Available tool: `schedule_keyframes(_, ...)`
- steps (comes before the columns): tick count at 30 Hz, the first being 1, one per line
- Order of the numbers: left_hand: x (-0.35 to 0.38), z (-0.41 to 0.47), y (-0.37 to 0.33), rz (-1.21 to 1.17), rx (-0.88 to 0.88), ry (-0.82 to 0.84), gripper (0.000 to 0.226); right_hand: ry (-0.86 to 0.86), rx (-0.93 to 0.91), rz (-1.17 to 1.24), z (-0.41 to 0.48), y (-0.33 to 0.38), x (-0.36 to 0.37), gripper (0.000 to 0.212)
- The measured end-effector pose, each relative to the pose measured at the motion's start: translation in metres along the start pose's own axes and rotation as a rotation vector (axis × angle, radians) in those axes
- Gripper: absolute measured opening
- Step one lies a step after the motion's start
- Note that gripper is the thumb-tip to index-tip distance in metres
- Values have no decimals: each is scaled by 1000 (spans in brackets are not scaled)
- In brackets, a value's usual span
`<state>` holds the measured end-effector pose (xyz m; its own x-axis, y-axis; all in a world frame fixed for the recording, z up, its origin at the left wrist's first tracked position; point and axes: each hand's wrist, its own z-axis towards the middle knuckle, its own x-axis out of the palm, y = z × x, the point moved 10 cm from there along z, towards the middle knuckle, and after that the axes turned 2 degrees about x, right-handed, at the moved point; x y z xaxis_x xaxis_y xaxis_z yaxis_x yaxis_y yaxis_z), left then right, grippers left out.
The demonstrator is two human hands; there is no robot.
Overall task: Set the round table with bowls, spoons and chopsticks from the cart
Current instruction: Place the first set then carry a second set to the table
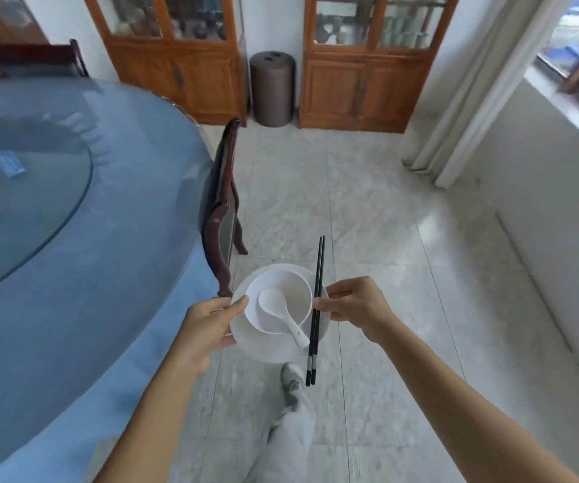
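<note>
I carry a white plate [267, 346] over the floor, just right of the round table [106, 238] with its blue cloth. A white bowl [298, 294] stands on the plate, and a white spoon [275, 306] lies in the bowl with its handle over the near rim. A pair of black chopsticks [317, 308] rests across the plate's right side, pointing away from me. My left hand [211, 329] grips the plate's left rim. My right hand [354, 305] holds the right rim and pins the chopsticks with its fingers.
A dark wooden chair [223, 217] is tucked against the table's edge, close to the plate. A glass turntable [37, 190] covers the table's middle. Two wooden cabinets [361, 81] and a brown bin [272, 88] stand at the far wall. Tiled floor stretches ahead; a curtain [465, 99] hangs at the right.
</note>
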<state>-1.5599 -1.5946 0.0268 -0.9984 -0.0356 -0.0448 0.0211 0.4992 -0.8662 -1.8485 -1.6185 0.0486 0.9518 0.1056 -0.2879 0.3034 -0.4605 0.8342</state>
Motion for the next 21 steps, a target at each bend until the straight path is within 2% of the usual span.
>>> schedule_keyframes(3, 1, 54, -34, -15, 28, -70, 28, 43, -38, -10, 68, 41, -10, 23)
schedule_keyframes(5, -2, 88, -61, -39, 53, -132, 21, 80, -69, -28, 112, 70, -13, 34)
schedule_keyframes(7, -5, 118, -89, -71, 71, -182, 23, 90, -90, -61, 155, 102, -17, 31)
schedule_keyframes(9, -11, 143, -117, -89, 75, -221, 26, 119, -122, -67, 192, 140, -18, 48)
schedule_keyframes(10, -14, 154, -131, -104, 78, -232, 26, 144, -129, -80, 211, 157, -16, 49)
schedule_keyframes(12, -21, 174, -157, -142, 78, -254, 26, 193, -171, -109, 244, 194, -8, 37)
schedule_keyframes(16, -43, 210, -197, -197, 91, -357, 26, 293, -211, -145, 304, 256, 18, 34)
schedule_keyframes(18, -57, 229, -207, -207, 81, -432, 28, 348, -220, -188, 336, 282, 37, 21)
schedule_keyframes(21, -77, 259, -219, -234, 63, -534, 34, 469, -232, -217, 385, 312, 70, 43)
